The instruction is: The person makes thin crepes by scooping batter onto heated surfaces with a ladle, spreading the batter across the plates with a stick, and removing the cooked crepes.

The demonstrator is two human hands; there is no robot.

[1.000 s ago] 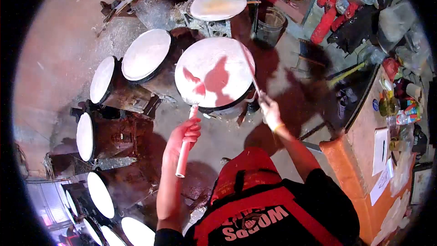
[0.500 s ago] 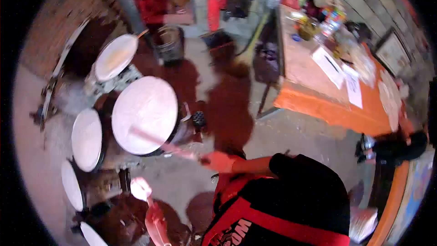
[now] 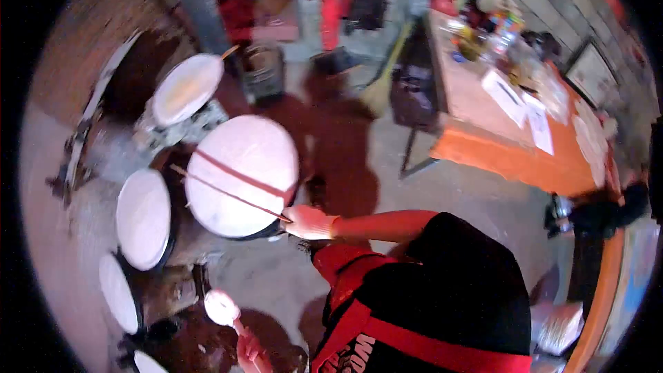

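My right hand (image 3: 309, 223), in a pale glove, is closed on the end of a long thin stick (image 3: 231, 195). The stick stretches left over a large round griddle (image 3: 242, 159) with a pale top and dark rim, and a reddish shadow band crosses that top. Whether the stick touches the surface I cannot tell. At the bottom left, my left hand (image 3: 250, 351) is closed around the handle of a white round-headed tool (image 3: 222, 308). Its head looks overexposed, so its kind is unclear.
More pale round griddles, one on the left (image 3: 143, 220) and one with a brownish middle (image 3: 188, 90), curve along the wall. A table (image 3: 476, 97) with an orange cloth (image 3: 511, 166) bears papers and bottles at right. A bucket (image 3: 264, 69) stands at the back. Another person (image 3: 601, 211) is far right.
My right hand has moved up and left to the griddle's near edge, and the stick, blurred before, shows sharper. The whole view has shifted slightly. The left hand still grips the white-headed tool.
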